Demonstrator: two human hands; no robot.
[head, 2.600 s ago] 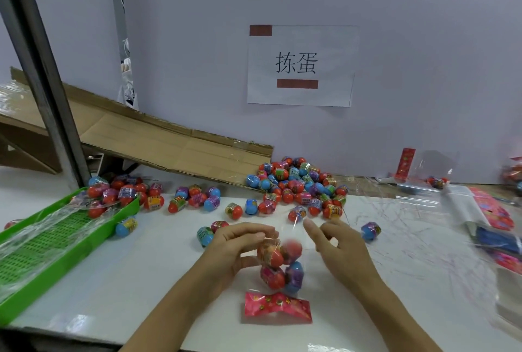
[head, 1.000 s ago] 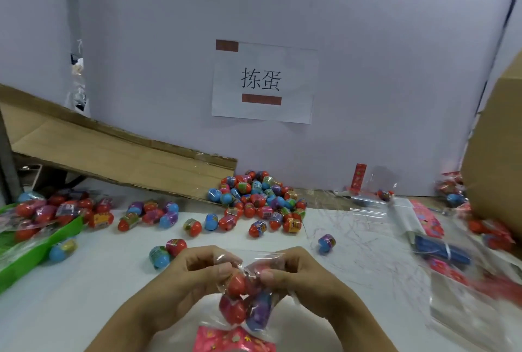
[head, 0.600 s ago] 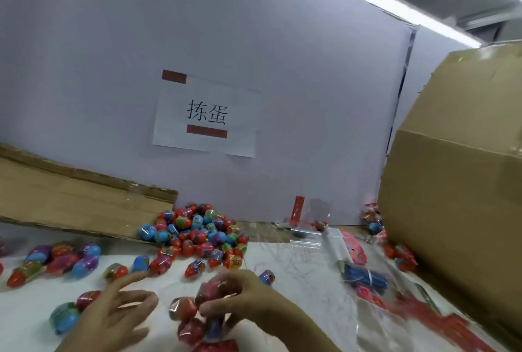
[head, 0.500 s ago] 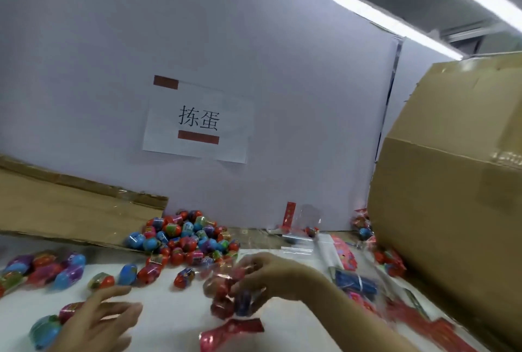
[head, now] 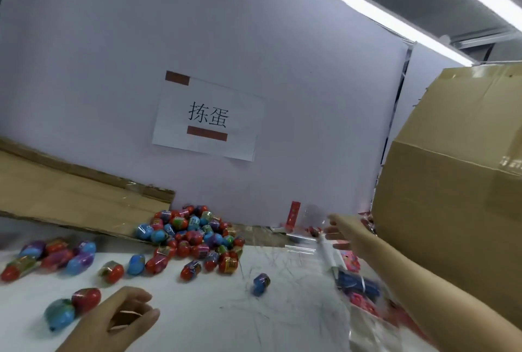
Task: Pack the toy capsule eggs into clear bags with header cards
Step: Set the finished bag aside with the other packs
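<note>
Reaching far out to the right, the person's right hand (head: 343,234) stretches toward the big cardboard box (head: 452,190) at the edge of the bench (head: 214,315), its fingers spread and straight, its grip apart and holding nothing. Half a second ago that same hand was carrying a filled clear bag of eggs with a red header card; the bag is no longer in view, so it has most likely been let go toward the box, which would mean one pack is finished. The left hand (head: 128,316) has pulled back to the near edge of the bench, fingers loosely curled, grip empty, resting just beside a red egg (head: 86,298) and a blue egg (head: 60,312). The toy capsule eggs (head: 195,234) lie mostly in a heap at the back of the bench against the white wall, at the foot of a sloping cardboard chute (head: 79,199), with more scattered to the left and a lone blue egg (head: 261,284) near the middle. They are small, glossy capsules in red, blue and purple, wrapped with printed bands. Empty clear bags (head: 303,244) and red header cards (head: 293,216) lie near the outstretched hand, blurred.
</note>
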